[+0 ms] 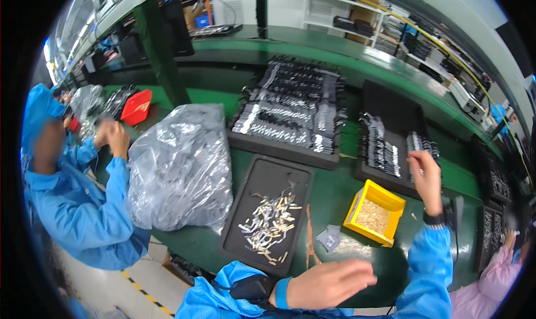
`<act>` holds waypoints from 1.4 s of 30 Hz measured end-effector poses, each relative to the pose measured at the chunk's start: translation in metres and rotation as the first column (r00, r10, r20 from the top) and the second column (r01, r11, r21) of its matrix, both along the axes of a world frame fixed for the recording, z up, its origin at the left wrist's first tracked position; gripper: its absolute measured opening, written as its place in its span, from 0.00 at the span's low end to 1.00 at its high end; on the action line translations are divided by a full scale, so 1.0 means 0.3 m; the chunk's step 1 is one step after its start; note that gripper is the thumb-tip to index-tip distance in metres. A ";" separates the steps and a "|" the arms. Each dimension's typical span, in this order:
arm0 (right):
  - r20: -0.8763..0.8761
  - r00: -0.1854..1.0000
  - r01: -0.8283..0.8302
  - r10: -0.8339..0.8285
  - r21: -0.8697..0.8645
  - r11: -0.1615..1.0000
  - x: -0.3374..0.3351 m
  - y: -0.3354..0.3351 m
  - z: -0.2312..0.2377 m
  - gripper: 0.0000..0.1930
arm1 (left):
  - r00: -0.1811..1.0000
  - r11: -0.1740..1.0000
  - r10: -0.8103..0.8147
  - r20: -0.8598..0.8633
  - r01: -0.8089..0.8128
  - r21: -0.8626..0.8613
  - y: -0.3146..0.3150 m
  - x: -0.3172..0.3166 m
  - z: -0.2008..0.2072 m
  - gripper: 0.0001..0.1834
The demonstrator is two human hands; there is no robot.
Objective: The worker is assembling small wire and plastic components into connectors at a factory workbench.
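My right hand (pixel 427 176) reaches over the front right part of a black foam tray (pixel 391 104). Its fingers bend together at a row of small dark and silver parts (pixel 422 144); whether a part is between them is hidden. My left hand (pixel 330 282) hovers near the table's front edge, fingers stretched out and slightly blurred, with nothing visible in it. A yellow bin (pixel 362 205) of small pale pieces (pixel 372 215) stands between my hands. To its left is a grey scrap (pixel 330 238). A dark shallow tray (pixel 233 238) carries a loose heap of thin white and cream strips (pixel 269 223).
A large clear plastic bag (pixel 181 162) of grey items fills the left. Behind the shallow tray, foam trays (pixel 287 109) hold many rowed parts. A co-worker in blue (pixel 84 201) works at left beside a red bin (pixel 136 107); another in pink (pixel 488 277) is at right.
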State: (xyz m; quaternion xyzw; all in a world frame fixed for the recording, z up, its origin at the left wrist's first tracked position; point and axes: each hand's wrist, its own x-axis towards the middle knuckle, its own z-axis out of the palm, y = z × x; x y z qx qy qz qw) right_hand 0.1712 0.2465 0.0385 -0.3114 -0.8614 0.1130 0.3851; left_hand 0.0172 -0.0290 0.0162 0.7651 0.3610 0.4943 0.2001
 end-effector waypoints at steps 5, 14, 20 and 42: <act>-0.027 0.995 -0.095 0.095 -0.001 0.996 0.048 -0.365 0.121 0.06 | 0.934 0.983 0.077 -0.348 -0.129 -0.129 -0.125 -0.153 0.013 0.16; -0.015 0.001 -0.984 1.000 0.181 0.003 0.042 -0.642 0.331 0.12 | 0.563 0.668 0.604 -0.564 -0.744 -0.027 -0.179 -0.441 -0.043 0.07; -0.197 -0.240 -0.969 0.951 0.101 -0.224 0.034 -0.668 0.286 0.11 | 0.636 0.688 0.543 -0.549 -0.711 -0.144 -0.154 -0.439 -0.063 0.07; 0.040 0.233 -0.922 0.972 -0.308 0.234 -0.050 -0.666 0.176 0.05 | 0.703 0.684 0.582 -0.409 -0.695 -0.222 -0.037 -0.441 -0.020 0.09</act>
